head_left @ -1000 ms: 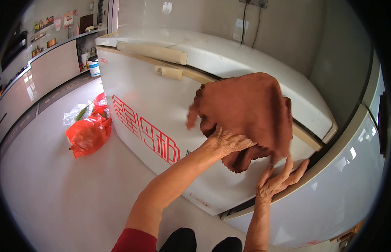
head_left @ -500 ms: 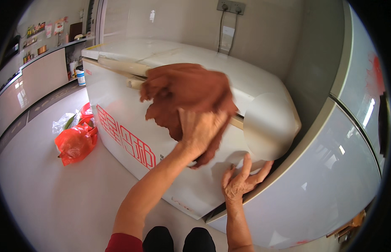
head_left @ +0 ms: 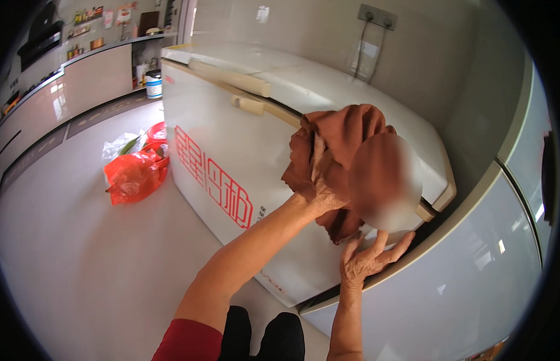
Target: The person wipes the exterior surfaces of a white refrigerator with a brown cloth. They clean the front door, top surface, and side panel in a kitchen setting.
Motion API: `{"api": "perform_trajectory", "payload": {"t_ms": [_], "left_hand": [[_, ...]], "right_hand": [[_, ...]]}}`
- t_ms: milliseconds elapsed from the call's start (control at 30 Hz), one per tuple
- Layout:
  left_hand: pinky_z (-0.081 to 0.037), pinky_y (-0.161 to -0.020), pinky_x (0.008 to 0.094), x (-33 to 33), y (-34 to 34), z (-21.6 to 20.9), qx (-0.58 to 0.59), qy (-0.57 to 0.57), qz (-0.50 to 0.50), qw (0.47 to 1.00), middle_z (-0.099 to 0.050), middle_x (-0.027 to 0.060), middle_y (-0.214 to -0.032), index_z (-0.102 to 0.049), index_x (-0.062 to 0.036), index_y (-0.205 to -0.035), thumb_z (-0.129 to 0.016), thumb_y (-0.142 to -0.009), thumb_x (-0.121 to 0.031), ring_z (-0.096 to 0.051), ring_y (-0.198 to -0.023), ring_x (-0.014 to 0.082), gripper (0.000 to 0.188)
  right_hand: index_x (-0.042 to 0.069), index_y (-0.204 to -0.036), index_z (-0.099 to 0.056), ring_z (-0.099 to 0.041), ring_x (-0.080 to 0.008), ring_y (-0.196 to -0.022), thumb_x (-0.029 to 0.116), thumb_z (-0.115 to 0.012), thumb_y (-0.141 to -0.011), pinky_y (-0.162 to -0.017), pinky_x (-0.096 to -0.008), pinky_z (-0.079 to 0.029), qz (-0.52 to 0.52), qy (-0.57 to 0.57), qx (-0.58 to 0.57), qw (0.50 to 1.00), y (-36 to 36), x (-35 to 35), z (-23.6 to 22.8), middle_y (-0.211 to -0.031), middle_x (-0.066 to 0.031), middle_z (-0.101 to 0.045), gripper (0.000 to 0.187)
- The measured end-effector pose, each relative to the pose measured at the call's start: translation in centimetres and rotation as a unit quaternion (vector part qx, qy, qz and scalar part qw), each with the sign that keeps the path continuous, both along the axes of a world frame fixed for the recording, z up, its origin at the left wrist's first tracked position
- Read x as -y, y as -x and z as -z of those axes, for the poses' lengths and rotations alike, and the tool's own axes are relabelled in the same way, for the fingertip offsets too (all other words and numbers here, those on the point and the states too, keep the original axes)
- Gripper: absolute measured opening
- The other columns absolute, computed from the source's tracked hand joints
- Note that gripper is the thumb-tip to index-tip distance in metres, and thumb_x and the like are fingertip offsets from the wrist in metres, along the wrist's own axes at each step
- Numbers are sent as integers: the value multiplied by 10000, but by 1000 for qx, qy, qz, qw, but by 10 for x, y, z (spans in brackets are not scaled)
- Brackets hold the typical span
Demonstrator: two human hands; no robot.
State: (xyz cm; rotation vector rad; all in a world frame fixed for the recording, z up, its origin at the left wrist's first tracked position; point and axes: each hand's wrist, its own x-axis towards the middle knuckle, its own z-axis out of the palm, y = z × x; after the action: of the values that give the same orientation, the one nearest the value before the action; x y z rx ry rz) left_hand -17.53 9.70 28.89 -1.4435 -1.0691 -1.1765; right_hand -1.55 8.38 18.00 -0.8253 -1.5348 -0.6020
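My left hand is closed on a crumpled reddish-brown cloth, its fingers partly lost in the folds. The cloth lies against the upper front of a white chest freezer, across the seam under the lid. Below and to the right, my right hand has its fingers spread, and they rest on or close to the freezer's front near its right end. It holds nothing that I can see. A blurred oval hides part of the cloth and the lid's edge above the right fingertips.
Close on the right stands a glossy grey refrigerator, with a narrow gap to the freezer. Red plastic bags sit on the floor at the left. Behind the freezer, two cords run up to a wall socket. A kitchen counter lies at the far left.
My left hand and the cloth have moved right along the freezer, closer to my right hand. The whole scene has shifted right in view. My right hand keeps its place by the freezer's right end.
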Motion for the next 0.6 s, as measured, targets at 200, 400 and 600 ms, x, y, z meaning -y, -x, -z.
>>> {"api": "perform_trajectory", "payload": {"t_ms": [200, 400, 600], "left_hand": [[-510, -725, 564, -66, 80, 80, 262, 334, -37, 905, -650, 228, -950, -621, -34, -978, -474, -803, -184, -628, -849, 456, 274], [-468, -778, 488, -35, 108, 51, 318, 238, -71, 915, -630, 222, -967, -584, -25, -1125, -512, -829, -205, -585, -923, 379, 353], [-422, -803, 430, -40, 63, 70, 277, 7, 47, 960, -615, 161, -989, -590, -30, -1073, -533, -865, -285, -564, -904, 319, 335]], "right_hand": [[60, -1260, -476, -252, -489, -1324, 54, -608, -751, -1043, -528, -314, -36, -15, -5, 999, 6, 0, -2, -1456, -287, -166, 526], [42, -1218, -518, -238, -496, -1326, 44, -610, -721, -1044, -529, -314, -39, -8, -17, 999, -3, -3, -5, -1449, -291, -164, 505], [23, -1198, -517, -227, -500, -1325, 57, -600, -711, -1027, -547, -320, -40, -6, -18, 999, -5, -8, -2, -1425, -314, -157, 495]]}}
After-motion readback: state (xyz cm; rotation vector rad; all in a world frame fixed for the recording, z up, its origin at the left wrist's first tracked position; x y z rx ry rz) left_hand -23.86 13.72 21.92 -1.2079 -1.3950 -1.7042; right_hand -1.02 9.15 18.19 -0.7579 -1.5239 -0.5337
